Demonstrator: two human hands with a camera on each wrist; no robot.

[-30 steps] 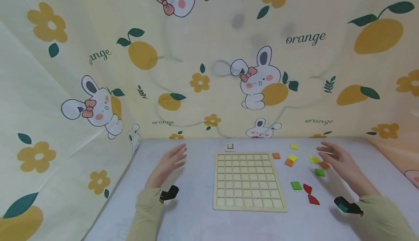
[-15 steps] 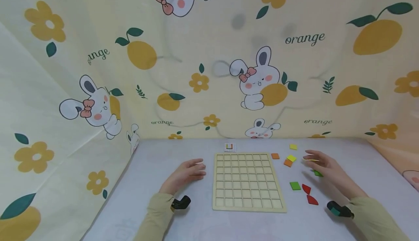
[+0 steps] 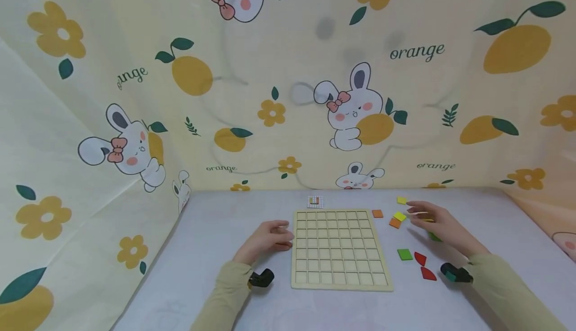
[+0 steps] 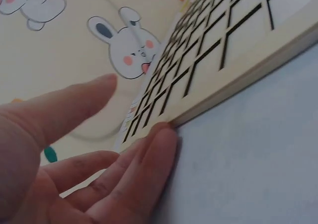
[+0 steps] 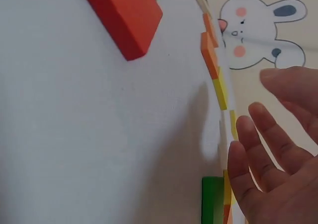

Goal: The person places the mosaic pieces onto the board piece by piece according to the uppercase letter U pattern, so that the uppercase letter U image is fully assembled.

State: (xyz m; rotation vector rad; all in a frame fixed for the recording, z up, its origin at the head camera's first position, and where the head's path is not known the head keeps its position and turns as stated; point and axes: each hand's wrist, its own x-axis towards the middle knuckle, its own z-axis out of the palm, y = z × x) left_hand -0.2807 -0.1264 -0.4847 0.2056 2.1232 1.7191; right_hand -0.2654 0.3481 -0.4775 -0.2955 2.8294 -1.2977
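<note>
A pale wooden grid board [image 3: 342, 287] lies flat on the table, its square cells bare. My left hand [image 3: 266, 239] is at the board's left edge; in the left wrist view its fingertips [image 4: 161, 139] rest right at the rim, thumb held apart. My right hand [image 3: 443, 225] hovers over the loose tiles with relaxed fingers, nothing between them. Near it lie yellow tiles [image 3: 400, 216], orange tiles [image 3: 377, 213] and green tiles [image 3: 404, 254]. Two red quarter-round tiles [image 3: 428, 273] sit nearer the front. The right hand partly hides a yellow and a green tile.
A small card [image 3: 315, 202] with a coloured pattern on a grid lies behind the board. A cream curtain [image 3: 270, 146] printed with rabbits and oranges rises along the table's back and sides. Each wrist wears a small black camera [image 3: 262, 277].
My left hand has moved right and toward me, up to the board's left edge. My right hand has drifted left over the tiles. The board and the visible tiles stay put.
</note>
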